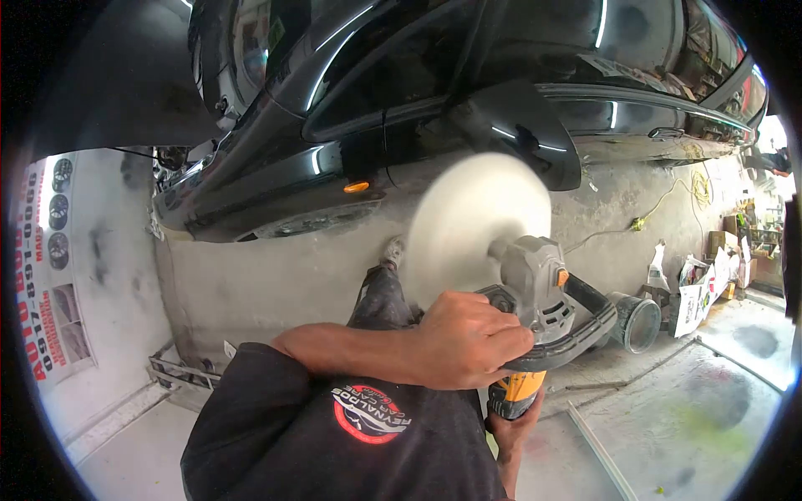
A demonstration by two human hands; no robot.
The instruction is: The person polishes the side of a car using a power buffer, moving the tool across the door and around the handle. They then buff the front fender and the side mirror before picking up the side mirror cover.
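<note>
My left hand is wrapped round the black loop handle at the head of a power polisher. Lower down, my right hand grips the polisher's yellow and black body, with most of its fingers hidden behind it. The round white polishing pad is blurred and faces up and to the left. In this view its upper edge overlaps the black side mirror of a glossy black car. An orange side marker light shows on the car's fender.
A grey bucket lies on its side at the right, near bags and boxes. A yellow cord trails over the concrete floor. A metal frame stands by the left wall, under a printed banner.
</note>
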